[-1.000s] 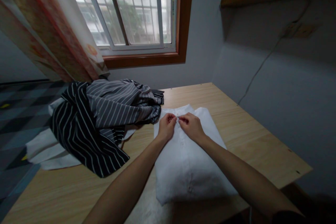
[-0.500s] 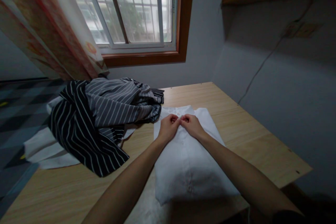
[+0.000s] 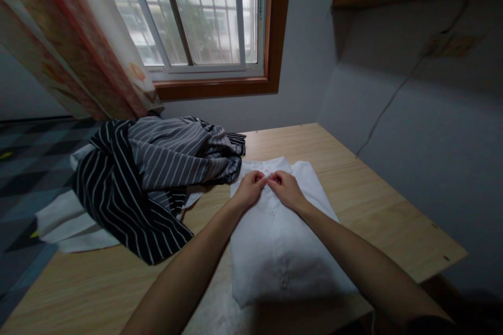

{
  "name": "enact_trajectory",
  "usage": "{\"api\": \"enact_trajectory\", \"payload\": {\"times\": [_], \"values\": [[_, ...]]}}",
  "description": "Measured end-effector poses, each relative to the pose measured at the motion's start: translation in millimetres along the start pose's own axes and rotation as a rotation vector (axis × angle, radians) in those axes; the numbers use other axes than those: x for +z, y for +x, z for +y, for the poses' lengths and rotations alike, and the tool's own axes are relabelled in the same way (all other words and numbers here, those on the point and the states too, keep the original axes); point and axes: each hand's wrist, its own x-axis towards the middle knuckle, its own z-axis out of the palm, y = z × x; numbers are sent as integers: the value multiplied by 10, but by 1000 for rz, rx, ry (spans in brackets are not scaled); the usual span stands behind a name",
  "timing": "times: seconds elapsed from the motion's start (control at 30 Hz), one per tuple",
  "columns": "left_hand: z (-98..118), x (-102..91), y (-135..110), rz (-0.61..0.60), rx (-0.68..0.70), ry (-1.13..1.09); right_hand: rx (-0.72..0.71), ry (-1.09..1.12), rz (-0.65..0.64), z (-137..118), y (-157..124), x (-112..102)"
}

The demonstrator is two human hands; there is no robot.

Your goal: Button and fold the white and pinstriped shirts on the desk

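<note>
A white button-up shirt lies on the wooden table, folded into a rough rectangle with its collar at the far end. Just below the collar, my left hand pinches the front placket between thumb and fingers. Beside it, almost touching, my right hand pinches the same placket from the other side. The fingertips hide whatever small part of the shirt is between them. Buttons show faintly down the front toward the near edge.
On the table's left is a heap of striped black and grey clothes, with white cloth under it hanging over the edge. Behind are a window and a patterned curtain. A cable runs down the right wall.
Both hands have stayed at the placket near the collar. Their fingers have shifted very slightly, the left hand a little more turned in. The shirt and clothes heap have not moved.
</note>
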Motion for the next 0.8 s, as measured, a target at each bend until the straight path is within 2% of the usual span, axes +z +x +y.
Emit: {"api": "enact_trajectory", "payload": {"times": [0.2, 0.37, 0.57, 0.8], "values": [[102, 75, -145, 74, 138, 148, 40, -49, 44, 23, 1, 19], [112, 70, -157, 67, 136, 152, 65, 81, 12, 87, 35, 13], [35, 20, -105, -44, 99, -3, 46, 166, -65, 113, 61, -22], [89, 37, -154, 48, 144, 128, 70, 106, -51, 115, 41, -1]]}}
